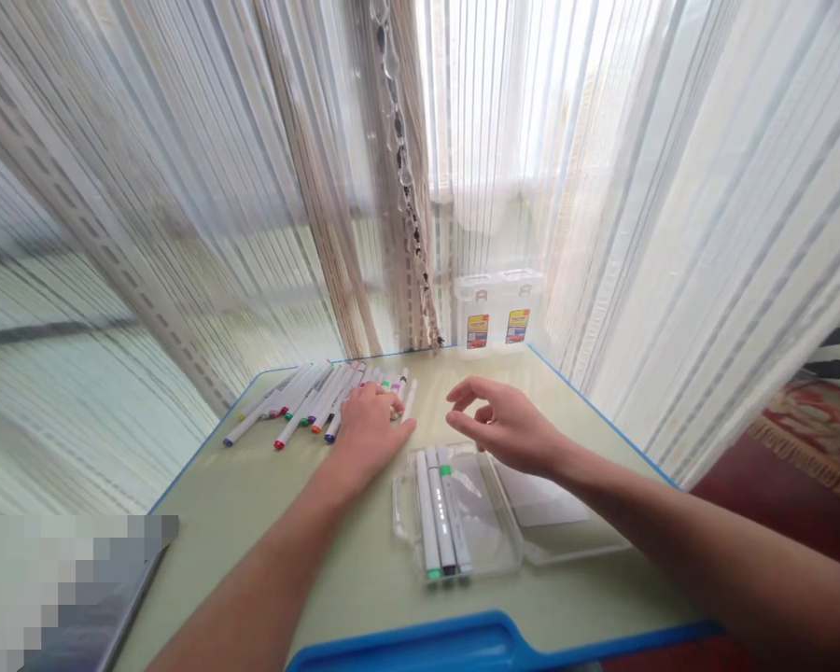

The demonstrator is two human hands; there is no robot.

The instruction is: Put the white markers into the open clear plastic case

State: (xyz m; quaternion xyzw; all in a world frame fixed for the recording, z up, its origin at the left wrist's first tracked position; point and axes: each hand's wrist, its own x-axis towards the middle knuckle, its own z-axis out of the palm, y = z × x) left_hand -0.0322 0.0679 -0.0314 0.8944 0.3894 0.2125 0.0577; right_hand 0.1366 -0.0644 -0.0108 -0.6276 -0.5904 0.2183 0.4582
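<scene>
My left hand [370, 420] lies over the right end of a loose pile of white markers [315, 397] with coloured caps. Its thumb is apart from the fingers, whose tips are partly hidden among the markers, and no marker is visibly lifted. My right hand [508, 420] hovers above the far side of an opened clear plastic case [490, 551]. Thumb and fingers are bent and apart, with nothing between them. Inside the left half of the case several markers [442, 518] lie side by side, with green and black ends showing. The lid half lies flat to the right.
A second clear case [500, 313] with two yellow-and-red labels stands upright at the table's far edge. String curtains [217, 187] hang around the pale green, blue-edged table [252, 504]. A blue tray [420, 649] is at the near edge, and a dark flat object [130, 597] at left.
</scene>
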